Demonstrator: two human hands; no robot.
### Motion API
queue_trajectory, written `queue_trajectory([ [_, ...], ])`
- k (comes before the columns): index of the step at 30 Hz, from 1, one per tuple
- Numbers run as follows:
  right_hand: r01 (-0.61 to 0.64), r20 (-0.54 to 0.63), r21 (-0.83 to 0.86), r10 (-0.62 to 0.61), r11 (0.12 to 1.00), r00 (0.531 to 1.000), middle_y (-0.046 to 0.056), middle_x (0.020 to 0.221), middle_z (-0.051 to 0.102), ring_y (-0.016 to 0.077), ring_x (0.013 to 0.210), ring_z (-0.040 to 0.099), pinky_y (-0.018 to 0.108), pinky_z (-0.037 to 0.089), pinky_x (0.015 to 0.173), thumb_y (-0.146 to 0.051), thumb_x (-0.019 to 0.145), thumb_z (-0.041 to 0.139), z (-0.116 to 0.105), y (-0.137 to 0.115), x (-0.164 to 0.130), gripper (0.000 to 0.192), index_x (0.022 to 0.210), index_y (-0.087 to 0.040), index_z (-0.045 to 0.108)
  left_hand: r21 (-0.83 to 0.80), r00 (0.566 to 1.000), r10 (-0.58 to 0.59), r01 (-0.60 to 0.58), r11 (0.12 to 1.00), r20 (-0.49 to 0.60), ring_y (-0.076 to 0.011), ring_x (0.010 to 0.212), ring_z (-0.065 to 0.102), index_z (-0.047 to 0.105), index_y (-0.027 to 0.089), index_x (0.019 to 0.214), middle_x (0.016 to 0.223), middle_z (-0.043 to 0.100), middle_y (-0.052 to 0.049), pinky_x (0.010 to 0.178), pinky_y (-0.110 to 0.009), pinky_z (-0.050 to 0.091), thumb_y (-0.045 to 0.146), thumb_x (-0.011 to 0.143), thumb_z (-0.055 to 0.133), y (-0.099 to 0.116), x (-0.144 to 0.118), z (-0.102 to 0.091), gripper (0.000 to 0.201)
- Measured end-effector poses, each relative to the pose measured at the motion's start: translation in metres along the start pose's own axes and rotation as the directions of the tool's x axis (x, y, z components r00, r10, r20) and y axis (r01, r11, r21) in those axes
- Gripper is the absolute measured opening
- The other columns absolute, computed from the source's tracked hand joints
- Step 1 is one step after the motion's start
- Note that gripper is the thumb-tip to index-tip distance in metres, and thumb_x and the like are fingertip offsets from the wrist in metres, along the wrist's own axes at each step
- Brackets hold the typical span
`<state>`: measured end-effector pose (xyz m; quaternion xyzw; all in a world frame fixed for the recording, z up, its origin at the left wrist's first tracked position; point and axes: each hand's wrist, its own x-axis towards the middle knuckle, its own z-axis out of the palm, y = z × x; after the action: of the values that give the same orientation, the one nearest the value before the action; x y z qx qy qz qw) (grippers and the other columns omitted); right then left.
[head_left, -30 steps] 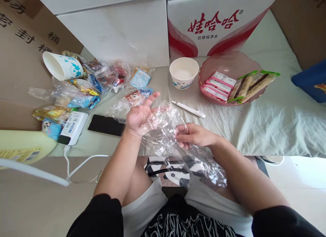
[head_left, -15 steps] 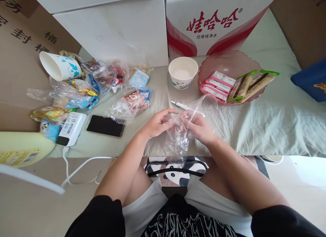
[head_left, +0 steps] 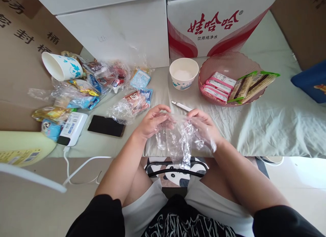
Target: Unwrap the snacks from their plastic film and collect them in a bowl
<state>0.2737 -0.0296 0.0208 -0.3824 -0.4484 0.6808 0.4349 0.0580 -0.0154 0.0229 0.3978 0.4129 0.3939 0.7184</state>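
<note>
Two large boxes stand well beyond both hands: a plain white box (head_left: 114,30) and, on its right side, a red-and-white printed box (head_left: 216,23). The worktop (head_left: 267,121), covered with pale cloth, carries everything else.

Beyond the right hand (head_left: 203,126) lies a pink bowl (head_left: 229,65) holding wrapped bars and sticks. Just left of that bowl stands a white paper cup (head_left: 183,73). A second paper cup (head_left: 62,65) lies tipped on its side far to the left of the left hand (head_left: 152,123), above a pile of wrapped snacks (head_left: 84,87).

A black phone (head_left: 106,125) lies flat just left of the left hand, with a white power bank (head_left: 72,128) further left. A white pen (head_left: 181,106) lies just beyond the fingertips of both hands.

The clear plastic bag (head_left: 179,142) sits between the two hands and hangs down over the worktop edge. Left grip: fingers curled closed on the bag's upper left part. Right grip: fingers pinched on its upper right part.
</note>
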Motion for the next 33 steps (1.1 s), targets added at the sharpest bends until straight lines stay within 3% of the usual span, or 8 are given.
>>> queue_trajectory([
  [3,-0.001,0.005,-0.002,0.001,1.0,1.0,0.001,0.072,0.057,0.0149,0.062,0.046,0.031,0.038,0.06,-0.045,0.074,0.069,0.001,-0.005,0.0,0.024,0.069,-0.023,0.061,-0.053,0.999,-0.041,0.04,0.998,-0.019,-0.0166,0.06,0.073,0.066,0.018,0.077,0.072,0.076,-0.001,0.059,-0.026,0.058,0.037,0.068,0.087,0.003,-0.002,-0.003,0.029],
  [10,-0.009,-0.151,-0.013,0.007,1.0,0.989,0.005,0.069,0.054,0.0186,0.065,0.049,0.035,0.042,0.064,-0.082,0.079,0.049,-0.003,-0.005,0.003,0.061,0.063,-0.024,0.057,0.004,0.996,-0.04,0.04,0.999,-0.081,-0.0186,0.068,0.073,0.068,0.016,0.068,0.073,0.074,-0.004,0.068,-0.031,0.061,0.023,0.064,0.072,0.006,0.005,-0.005,0.009],
  [15,0.012,-0.148,-0.07,-0.022,0.998,0.989,-0.002,0.067,0.052,0.0125,0.062,0.043,0.029,0.037,0.06,-0.057,0.072,0.08,-0.006,-0.001,0.005,0.041,0.07,-0.023,0.057,-0.068,0.994,-0.013,0.006,0.998,-0.109,-0.0187,0.067,0.07,0.063,0.018,0.077,0.07,0.069,-0.003,0.067,-0.032,0.059,0.044,0.07,0.073,0.007,0.009,-0.006,0.029],
  [18,0.029,-0.1,-0.047,-0.034,0.998,0.994,-0.005,0.07,0.051,0.01,0.061,0.041,0.026,0.034,0.058,-0.046,0.071,0.084,-0.004,0.0,0.005,0.037,0.083,-0.024,0.057,-0.011,0.992,-0.017,0.016,1.0,-0.123,-0.0166,0.069,0.072,0.055,0.022,0.104,0.081,0.07,0.002,0.067,-0.028,0.056,0.034,0.065,0.085,0.008,0.007,-0.003,0.051],
  [21,0.054,-0.14,-0.003,-0.054,0.999,0.989,-0.006,0.078,0.053,0.0107,0.064,0.046,0.026,0.039,0.06,-0.044,0.071,0.084,-0.002,0.002,0.006,0.048,0.104,-0.028,0.054,0.059,0.992,-0.047,0.054,0.997,-0.115,-0.0135,0.061,0.069,0.045,0.024,0.118,0.082,0.07,0.004,0.057,-0.023,0.049,0.026,0.064,0.087,0.008,0.006,0.0,0.068],
  [26,-0.021,-0.163,0.08,0.034,0.997,0.986,-0.004,0.087,0.063,0.014,0.074,0.059,0.029,0.048,0.072,-0.045,0.067,0.086,-0.005,0.005,0.009,0.076,0.127,-0.031,0.044,-0.036,0.99,0.023,-0.028,0.999,-0.14,-0.0095,0.058,0.065,0.048,0.023,0.113,0.075,0.067,0.007,0.059,-0.022,0.052,0.024,0.062,0.088,0.009,0.007,0.0,0.065],
  [29,-0.093,-0.134,0.104,0.107,0.99,0.985,-0.004,0.081,0.063,0.0134,0.071,0.059,0.029,0.048,0.071,-0.043,0.063,0.089,-0.006,0.007,0.01,0.074,0.123,-0.028,0.048,-0.113,0.99,0.025,-0.041,0.993,-0.142,-0.0105,0.061,0.067,0.053,0.023,0.114,0.076,0.069,0.007,0.064,-0.023,0.055,0.025,0.059,0.092,0.01,0.007,-0.002,0.068],
  [33,-0.045,-0.162,0.071,0.056,0.996,0.985,-0.005,0.076,0.059,0.0118,0.068,0.055,0.027,0.047,0.068,-0.047,0.063,0.089,-0.004,0.007,0.01,0.052,0.096,-0.025,0.055,-0.135,0.993,-0.091,0.08,0.988,-0.075,-0.0171,0.072,0.075,0.062,0.02,0.11,0.087,0.076,-0.001,0.07,-0.027,0.058,0.033,0.058,0.095,0.009,0.006,-0.004,0.063],
])
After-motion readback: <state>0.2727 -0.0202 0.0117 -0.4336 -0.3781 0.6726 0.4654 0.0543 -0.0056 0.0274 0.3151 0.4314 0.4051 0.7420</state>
